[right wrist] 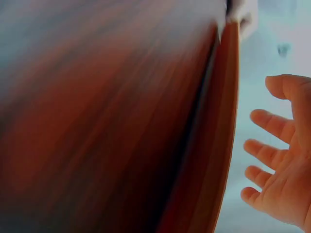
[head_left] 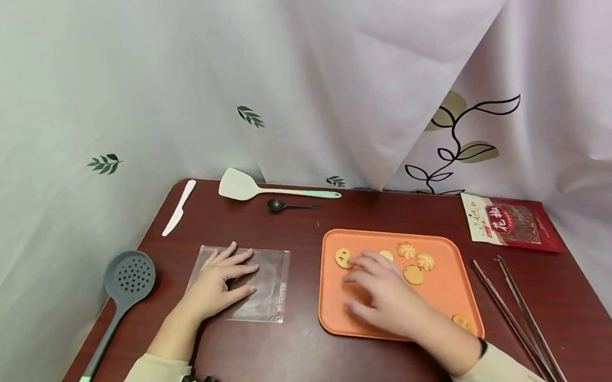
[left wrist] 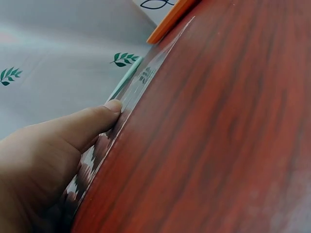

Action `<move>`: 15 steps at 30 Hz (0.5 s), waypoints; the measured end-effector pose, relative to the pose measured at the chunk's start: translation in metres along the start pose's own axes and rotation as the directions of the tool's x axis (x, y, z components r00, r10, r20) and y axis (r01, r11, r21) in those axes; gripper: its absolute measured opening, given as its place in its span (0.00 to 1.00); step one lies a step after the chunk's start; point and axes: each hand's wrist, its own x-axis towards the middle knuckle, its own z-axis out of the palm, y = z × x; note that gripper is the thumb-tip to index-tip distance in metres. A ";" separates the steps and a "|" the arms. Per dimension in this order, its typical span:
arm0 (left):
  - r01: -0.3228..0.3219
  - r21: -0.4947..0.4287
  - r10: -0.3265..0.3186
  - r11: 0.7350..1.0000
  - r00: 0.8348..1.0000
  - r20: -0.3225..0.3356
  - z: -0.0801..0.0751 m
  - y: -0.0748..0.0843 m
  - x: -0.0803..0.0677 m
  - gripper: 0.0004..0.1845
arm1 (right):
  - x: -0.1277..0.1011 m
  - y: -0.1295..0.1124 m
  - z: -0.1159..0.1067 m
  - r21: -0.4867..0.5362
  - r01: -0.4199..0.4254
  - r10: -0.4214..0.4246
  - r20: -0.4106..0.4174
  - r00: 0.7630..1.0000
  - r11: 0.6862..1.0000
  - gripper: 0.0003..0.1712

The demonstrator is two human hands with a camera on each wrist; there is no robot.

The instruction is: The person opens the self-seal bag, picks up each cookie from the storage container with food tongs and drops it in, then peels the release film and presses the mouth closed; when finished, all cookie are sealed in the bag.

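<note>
The left hand (head_left: 213,288) lies flat with straight fingers on the clear zip bag (head_left: 264,287), its sealed edge just beyond the fingertips. The right hand (head_left: 386,292) hovers spread and empty over the orange tray (head_left: 456,287) — cookies (head_left: 414,274) just beside its fingers, bare tabletop (head_left: 298,359) between both hands.

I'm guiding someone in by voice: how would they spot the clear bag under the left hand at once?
Start at the orange tray in the middle of the dark red table. Just left of it lies the clear plastic bag, flat, with the left hand pressing on it. It is the only see-through thing there; the grey slotted spoon farther left is opaque.
</note>
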 end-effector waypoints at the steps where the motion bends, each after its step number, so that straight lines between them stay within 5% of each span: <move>1: -0.001 -0.001 0.001 1.000 1.000 0.000 0.000 0.000 0.000 0.24 | 0.006 -0.005 0.004 -0.010 0.026 -0.026 0.025 0.999 1.000 0.21; 7: -0.006 0.000 0.006 1.000 1.000 -0.005 0.001 0.000 0.000 0.24 | 0.042 -0.031 0.023 -0.037 0.105 -0.097 0.164 0.982 0.994 0.28; 15: -0.006 -0.004 0.006 1.000 1.000 0.004 -0.002 0.003 0.001 0.21 | 0.070 -0.059 0.054 -0.168 0.084 -0.012 0.387 0.922 0.982 0.43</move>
